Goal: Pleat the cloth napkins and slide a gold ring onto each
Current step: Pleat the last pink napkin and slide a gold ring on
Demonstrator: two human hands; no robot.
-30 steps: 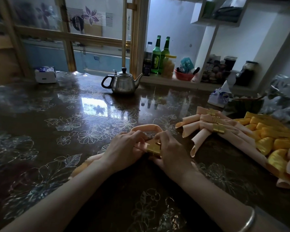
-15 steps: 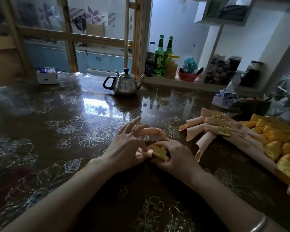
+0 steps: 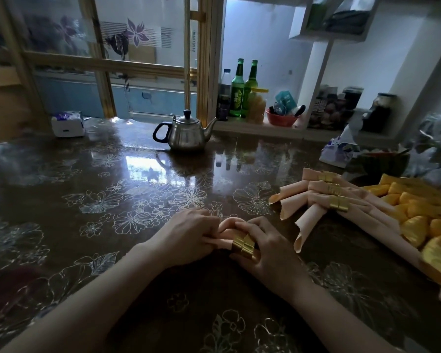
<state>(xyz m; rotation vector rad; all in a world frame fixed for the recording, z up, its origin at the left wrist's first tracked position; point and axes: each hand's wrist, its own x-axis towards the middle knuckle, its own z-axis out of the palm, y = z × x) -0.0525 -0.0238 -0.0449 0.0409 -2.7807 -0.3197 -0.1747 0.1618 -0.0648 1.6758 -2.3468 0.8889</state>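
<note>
left hand (image 3: 186,235) grips napkin (image 3: 225,225) | right hand (image 3: 267,248) holds gold ring (image 3: 242,245) (around napkin)

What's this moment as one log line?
left hand: grips peach napkin | right hand: holds gold ring on it | beside: three ringed napkins

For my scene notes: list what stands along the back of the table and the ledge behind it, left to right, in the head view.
In order: tissue pack → steel teapot → green bottles → red bowl → dark jar.
</note>
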